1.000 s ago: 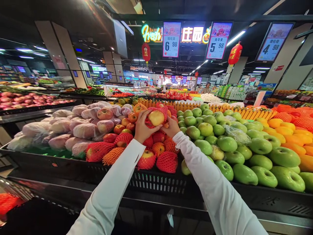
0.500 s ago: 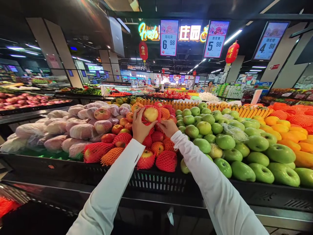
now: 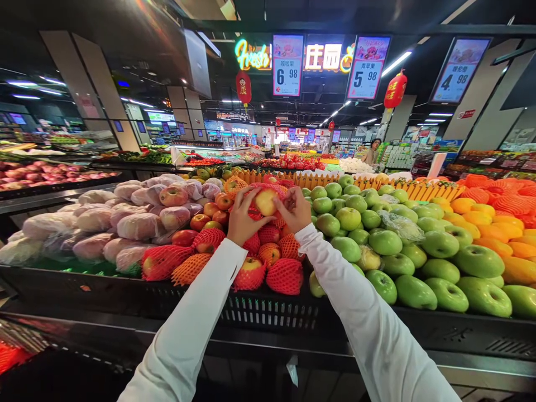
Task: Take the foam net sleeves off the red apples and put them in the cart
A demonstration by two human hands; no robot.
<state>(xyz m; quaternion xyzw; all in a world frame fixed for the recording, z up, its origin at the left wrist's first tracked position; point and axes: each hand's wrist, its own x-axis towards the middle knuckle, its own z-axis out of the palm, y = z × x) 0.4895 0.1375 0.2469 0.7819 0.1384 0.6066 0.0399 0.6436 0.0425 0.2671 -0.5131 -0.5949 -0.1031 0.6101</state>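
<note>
Left hand (image 3: 243, 219) and right hand (image 3: 296, 210) grasp an apple (image 3: 266, 202) over netted apples (image 3: 285, 275) reaching the front edge of a tray (image 3: 268, 312)

Apple (image 3: 265, 201): rounded, pale yellow, reddish toward rim, bare skin facing camera. Held up over heap of net-wrapped apples (image 3: 285, 276), gripped by left fingers (image 3: 246, 196), right fingers (image 3: 298, 202) at its right edge. Sides partly covered. Cannot tell whether red netting (image 3: 280, 191) behind touches it.
</note>
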